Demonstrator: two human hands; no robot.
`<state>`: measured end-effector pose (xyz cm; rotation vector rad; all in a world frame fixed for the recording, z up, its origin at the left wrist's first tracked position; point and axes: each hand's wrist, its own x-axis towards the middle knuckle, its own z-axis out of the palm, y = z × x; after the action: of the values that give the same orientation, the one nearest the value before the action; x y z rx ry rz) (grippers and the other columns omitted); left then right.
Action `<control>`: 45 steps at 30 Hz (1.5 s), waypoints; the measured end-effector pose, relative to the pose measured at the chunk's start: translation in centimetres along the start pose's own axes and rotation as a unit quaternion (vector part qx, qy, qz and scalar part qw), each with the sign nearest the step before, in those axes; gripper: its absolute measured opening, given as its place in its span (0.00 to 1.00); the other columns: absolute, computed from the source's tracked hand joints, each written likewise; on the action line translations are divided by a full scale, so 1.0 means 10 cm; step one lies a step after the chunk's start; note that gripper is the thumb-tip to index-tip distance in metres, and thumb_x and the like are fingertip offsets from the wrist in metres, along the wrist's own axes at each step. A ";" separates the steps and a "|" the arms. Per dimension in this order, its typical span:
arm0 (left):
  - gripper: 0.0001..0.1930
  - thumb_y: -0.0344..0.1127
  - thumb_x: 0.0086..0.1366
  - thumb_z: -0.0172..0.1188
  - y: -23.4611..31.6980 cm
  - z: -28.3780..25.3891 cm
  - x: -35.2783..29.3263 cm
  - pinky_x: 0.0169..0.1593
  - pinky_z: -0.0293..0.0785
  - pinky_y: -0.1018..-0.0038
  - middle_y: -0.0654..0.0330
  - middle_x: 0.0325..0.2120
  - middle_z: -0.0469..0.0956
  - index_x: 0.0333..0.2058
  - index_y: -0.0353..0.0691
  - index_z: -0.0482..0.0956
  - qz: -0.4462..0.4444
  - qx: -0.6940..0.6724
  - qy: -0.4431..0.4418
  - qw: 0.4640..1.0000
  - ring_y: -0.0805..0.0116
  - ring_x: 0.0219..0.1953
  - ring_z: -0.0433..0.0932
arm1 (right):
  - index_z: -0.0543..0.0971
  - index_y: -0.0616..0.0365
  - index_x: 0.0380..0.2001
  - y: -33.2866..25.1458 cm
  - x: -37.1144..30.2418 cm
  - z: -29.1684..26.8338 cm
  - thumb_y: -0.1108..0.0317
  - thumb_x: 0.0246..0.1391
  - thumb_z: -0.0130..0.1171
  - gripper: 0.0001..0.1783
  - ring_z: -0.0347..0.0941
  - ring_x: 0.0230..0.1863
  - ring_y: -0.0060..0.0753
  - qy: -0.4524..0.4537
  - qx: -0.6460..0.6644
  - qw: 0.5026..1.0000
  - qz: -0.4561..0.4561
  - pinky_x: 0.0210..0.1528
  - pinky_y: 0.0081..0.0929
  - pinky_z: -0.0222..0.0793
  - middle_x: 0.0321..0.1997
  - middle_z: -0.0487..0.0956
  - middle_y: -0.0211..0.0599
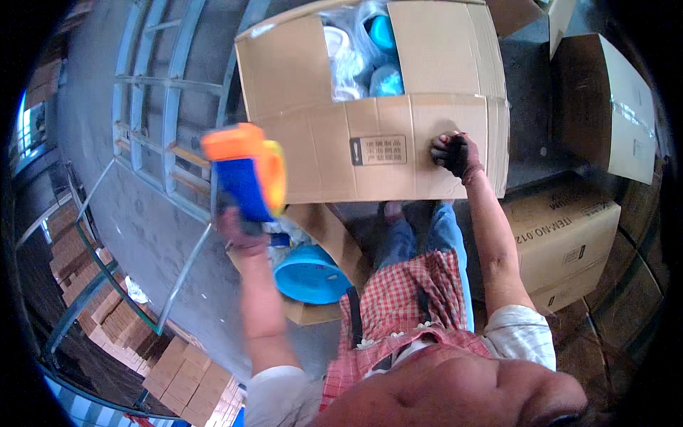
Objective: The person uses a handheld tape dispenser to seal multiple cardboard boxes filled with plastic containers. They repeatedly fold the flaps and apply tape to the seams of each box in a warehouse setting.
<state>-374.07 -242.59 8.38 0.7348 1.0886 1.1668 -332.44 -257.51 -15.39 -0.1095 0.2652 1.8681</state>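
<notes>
A large cardboard box [306,153] stands in front of me, its flaps partly folded over. Through the gap between them show plastic-wrapped white and blue items [386,80]. My left hand [242,229], blurred by motion, is closed round an orange, blue and yellow tape dispenser [245,178] by the box's near left corner. Gloved with bare fingertips, my right hand [457,154] rests on the near flap toward the right, its fingers curled in. Whether anything is in them is hidden.
Below the left of the box, an open carton holds a blue plastic basin [309,274]. Closed cartons [569,238] are stacked at my right, with another carton [605,107] beyond. A metal rack frame [171,85] lies at the far left, and stacked boxes [188,377] stand lower left.
</notes>
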 end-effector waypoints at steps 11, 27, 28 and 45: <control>0.22 0.41 0.45 0.60 -1.32 -0.06 -0.25 0.44 0.67 0.70 0.63 0.38 0.70 0.40 0.38 0.70 -0.028 0.080 0.301 0.950 0.66 0.40 0.69 | 0.77 0.60 0.37 -2.11 0.95 1.52 0.51 0.46 0.55 0.23 0.69 0.35 0.28 0.420 -0.659 0.543 -0.307 0.41 0.26 0.63 0.35 0.76 0.36; 0.24 0.46 0.46 0.60 -1.43 -0.37 -0.30 0.47 0.63 0.74 0.61 0.36 0.72 0.37 0.34 0.73 -0.030 0.166 0.390 0.905 0.68 0.39 0.69 | 0.68 0.60 0.50 -2.97 1.84 1.02 0.60 0.56 0.43 0.22 0.60 0.55 0.30 0.398 -0.596 0.584 -0.381 0.56 0.27 0.53 0.54 0.66 0.36; 0.24 0.46 0.46 0.61 -1.40 -0.34 -0.31 0.47 0.64 0.74 0.61 0.36 0.72 0.38 0.34 0.73 0.004 0.268 0.355 0.895 0.68 0.39 0.69 | 0.67 0.60 0.50 -2.87 1.83 1.03 0.60 0.58 0.38 0.22 0.61 0.55 0.30 0.380 -0.608 0.570 -0.402 0.56 0.28 0.54 0.54 0.66 0.36; 0.14 0.46 0.51 0.56 -1.21 -0.03 -0.28 0.42 0.66 0.75 0.66 0.28 0.71 0.28 0.42 0.72 -0.027 0.294 0.298 0.908 0.75 0.33 0.70 | 0.74 0.62 0.43 -3.51 1.92 0.94 0.55 0.49 0.53 0.23 0.64 0.49 0.27 0.439 -0.534 0.699 -0.182 0.52 0.22 0.55 0.47 0.72 0.34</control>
<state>-370.23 -248.55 -1.86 0.8133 2.0205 1.0397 -304.53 -227.36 -14.71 -1.7525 -0.2431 1.2046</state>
